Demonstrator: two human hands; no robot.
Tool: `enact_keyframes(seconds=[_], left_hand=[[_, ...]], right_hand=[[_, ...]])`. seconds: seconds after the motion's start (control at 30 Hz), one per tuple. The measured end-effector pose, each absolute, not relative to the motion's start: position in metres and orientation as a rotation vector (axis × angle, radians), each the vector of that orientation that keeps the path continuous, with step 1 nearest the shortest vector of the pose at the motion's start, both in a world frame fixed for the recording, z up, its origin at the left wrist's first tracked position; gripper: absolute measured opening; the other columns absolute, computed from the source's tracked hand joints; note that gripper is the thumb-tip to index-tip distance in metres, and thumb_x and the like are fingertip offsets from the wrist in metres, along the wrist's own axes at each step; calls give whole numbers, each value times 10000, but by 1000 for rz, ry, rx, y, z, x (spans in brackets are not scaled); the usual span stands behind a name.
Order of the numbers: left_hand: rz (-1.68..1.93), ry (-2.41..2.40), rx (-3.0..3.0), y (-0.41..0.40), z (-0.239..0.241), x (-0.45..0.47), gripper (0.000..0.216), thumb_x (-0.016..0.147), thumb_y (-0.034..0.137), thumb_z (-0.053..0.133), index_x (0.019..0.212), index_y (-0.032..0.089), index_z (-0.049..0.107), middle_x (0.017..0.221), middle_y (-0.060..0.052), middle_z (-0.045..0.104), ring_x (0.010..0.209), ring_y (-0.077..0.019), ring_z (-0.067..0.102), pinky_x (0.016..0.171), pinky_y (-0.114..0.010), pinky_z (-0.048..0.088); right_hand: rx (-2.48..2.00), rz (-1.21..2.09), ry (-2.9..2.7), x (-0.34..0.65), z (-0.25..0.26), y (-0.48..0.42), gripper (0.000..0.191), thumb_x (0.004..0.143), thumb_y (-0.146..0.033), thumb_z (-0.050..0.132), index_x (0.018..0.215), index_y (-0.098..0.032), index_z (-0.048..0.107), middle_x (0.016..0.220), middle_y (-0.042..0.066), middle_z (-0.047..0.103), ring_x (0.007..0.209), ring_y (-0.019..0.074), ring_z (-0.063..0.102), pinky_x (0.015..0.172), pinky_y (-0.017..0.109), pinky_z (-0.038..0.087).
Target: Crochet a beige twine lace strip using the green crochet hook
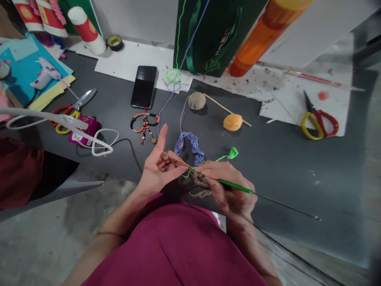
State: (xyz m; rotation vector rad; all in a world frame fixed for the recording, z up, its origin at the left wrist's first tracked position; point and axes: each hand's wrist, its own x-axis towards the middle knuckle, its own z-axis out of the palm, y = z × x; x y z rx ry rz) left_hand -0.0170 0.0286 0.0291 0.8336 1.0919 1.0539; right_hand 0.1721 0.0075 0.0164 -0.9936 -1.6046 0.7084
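Observation:
My right hand (229, 184) grips a green-handled crochet hook (235, 186), whose long thin shaft runs across my left hand's fingers and out past my right hand. My left hand (156, 169) pinches strands of yarn, with its index finger raised. A small tan crochet piece (198, 179) hangs below the meeting point of my hands. Just beyond them lie a strip of blue crochet lace (190, 147) and a green yarn tuft (232, 153). A beige yarn ball (196, 100) and an orange yarn ball (232, 122) sit farther away.
A dark tabletop (282, 178) holds a smartphone (143, 87), a beaded ornament (145, 125), and red-and-yellow scissors (319, 124) on white paper. Silver scissors (74, 109), a white hot glue gun (44, 73), and a white cable (95, 145) lie left. An orange tube (268, 35) leans at the back.

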Motion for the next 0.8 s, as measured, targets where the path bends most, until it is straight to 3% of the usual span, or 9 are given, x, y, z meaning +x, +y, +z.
enact_keyframes(seconds=[0.13,0.33,0.47,0.53,0.67,0.8], left_hand=[[1159,1209,928,24,31,-9,1194,769,215,909,1723,346,202,753,52,764,636,-149,593,606,-284,445],[1047,942,555,27,29,-11,1268,720,205,929,1719,376,168,725,81,698,652,-107,608,644,-228,472],[785,764,262,32,23,-16,1171,700,215,929,1688,343,314,669,86,619,571,-75,495,522,-185,366],[774,741,217,32,22,-16,1125,698,204,926,1665,356,372,643,89,574,565,-81,463,495,-189,335],[806,742,209,33,21,-15,1215,695,161,921,1701,358,269,648,96,556,561,-79,451,500,-195,337],[823,726,276,34,18,-17,1292,711,159,904,1729,327,125,639,107,553,551,-77,460,518,-197,359]], right_hand=[[-1043,545,-1735,168,15,9,268,948,-85,689,1109,-283,770,976,25,859,842,182,829,628,266,622],[-980,393,-1722,159,5,7,363,946,-84,701,1207,-320,791,1064,18,876,833,188,846,630,269,666],[-976,499,-1545,152,-1,3,307,949,-140,726,1169,-338,808,1055,16,877,812,216,851,626,322,689],[-992,580,-1400,147,-3,0,243,960,-179,726,1128,-336,806,1005,16,879,694,213,827,580,345,676],[-1047,789,-1155,142,-1,-4,175,1008,-230,678,1117,-352,742,980,-9,878,327,98,555,317,258,457],[-1079,960,-1029,144,10,-2,47,1037,-312,649,1037,-348,680,851,-30,855,260,68,436,235,218,294]])
